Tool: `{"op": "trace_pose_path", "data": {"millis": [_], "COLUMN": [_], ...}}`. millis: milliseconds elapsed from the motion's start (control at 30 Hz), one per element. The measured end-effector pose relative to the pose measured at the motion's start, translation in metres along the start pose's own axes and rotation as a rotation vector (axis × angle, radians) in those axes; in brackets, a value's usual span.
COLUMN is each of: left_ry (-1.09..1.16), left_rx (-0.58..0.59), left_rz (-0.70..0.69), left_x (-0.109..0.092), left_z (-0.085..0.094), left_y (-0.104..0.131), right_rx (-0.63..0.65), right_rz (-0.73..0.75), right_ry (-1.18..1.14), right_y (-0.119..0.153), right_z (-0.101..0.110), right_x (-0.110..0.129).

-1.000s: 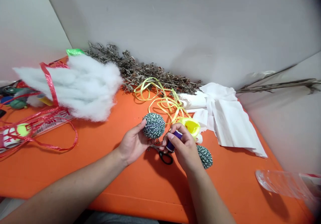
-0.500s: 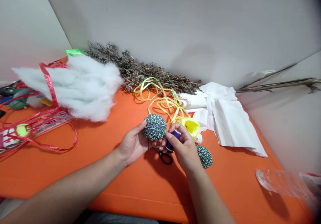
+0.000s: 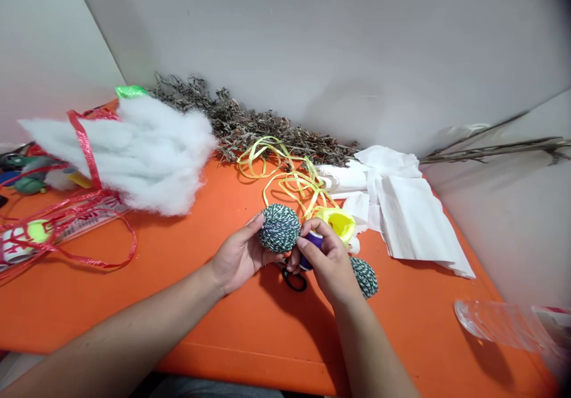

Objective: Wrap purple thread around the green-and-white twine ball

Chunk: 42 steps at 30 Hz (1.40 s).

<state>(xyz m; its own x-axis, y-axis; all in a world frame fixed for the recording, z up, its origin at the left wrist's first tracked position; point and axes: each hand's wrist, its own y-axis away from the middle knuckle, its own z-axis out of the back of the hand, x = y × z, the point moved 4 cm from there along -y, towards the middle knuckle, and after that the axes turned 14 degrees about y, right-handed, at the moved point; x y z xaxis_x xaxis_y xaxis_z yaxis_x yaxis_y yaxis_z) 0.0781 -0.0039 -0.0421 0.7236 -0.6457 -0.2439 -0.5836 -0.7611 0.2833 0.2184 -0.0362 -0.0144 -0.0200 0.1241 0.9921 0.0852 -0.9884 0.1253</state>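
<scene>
My left hand point(image 3: 238, 255) holds a round ball of dark green and white fabric point(image 3: 279, 228), thumb on its left side and fingers beneath. Between the thumb and fingers of my right hand point(image 3: 328, 261) is a spool of purple thread point(image 3: 311, 249), close to the ball's right side. Below the hands lie scissors, of which a black handle loop point(image 3: 294, 279) shows; the rest is mostly hidden. A second green and white patterned piece point(image 3: 364, 277) rests on the table, partly covered by my right wrist.
Yellow ribbon point(image 3: 297, 184) and a yellow ribbon roll point(image 3: 339, 224) lie beyond my hands. White fluffy stuffing point(image 3: 156, 154) and red ribbon point(image 3: 84, 148) are at left. White cloth point(image 3: 414, 213) and a clear plastic bottle point(image 3: 504, 326) are at right. Dried branches point(image 3: 250, 121) line the wall.
The ball has shifted slightly right and down in my left hand and turned a little. The spool has moved slightly right, still in my right hand.
</scene>
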Motion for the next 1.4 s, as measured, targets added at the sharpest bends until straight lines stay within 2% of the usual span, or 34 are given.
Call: {"op": "trace_pose_path", "data": {"millis": [167,333,467,567,800,1033,1400], "left_ry": [-0.172,-0.242,-0.312,-0.372,-0.304,-0.285,-0.244], "left_rx": [-0.012,-0.060,-0.027,-0.048,-0.129,-0.112,-0.152], "left_rz": [-0.068,-0.160,-0.125,-0.133,-0.109,-0.094,-0.116], "left_x": [0.0018,-0.0012,0.0026,0.0032,0.0004,0.0010,-0.0020], "left_z": [0.0058,0.0099,0.0084,0.0080,0.0064,0.0085,0.0092], "left_y": [-0.0046,-0.0046,-0.0029,-0.0023,0.0003,0.0004,0.0004], "right_rx": [-0.015,-0.037,-0.027,0.002,0.055,0.060,0.022], "right_rz": [0.002,-0.008,-0.020,-0.037,-0.023,-0.034,-0.056], "right_ry": [0.030,0.075,0.110,0.119,0.060,0.021,0.033], "right_y": [-0.0020,-0.0029,-0.0016,-0.0007,-0.0017,-0.0023,-0.0041], "right_z": [0.0030,0.0031,0.0009,-0.0021,-0.0056,-0.0050,-0.0035], "right_x": [-0.0027,-0.0041,-0.0022,-0.0021,-0.0014,-0.0014,-0.0039]}}
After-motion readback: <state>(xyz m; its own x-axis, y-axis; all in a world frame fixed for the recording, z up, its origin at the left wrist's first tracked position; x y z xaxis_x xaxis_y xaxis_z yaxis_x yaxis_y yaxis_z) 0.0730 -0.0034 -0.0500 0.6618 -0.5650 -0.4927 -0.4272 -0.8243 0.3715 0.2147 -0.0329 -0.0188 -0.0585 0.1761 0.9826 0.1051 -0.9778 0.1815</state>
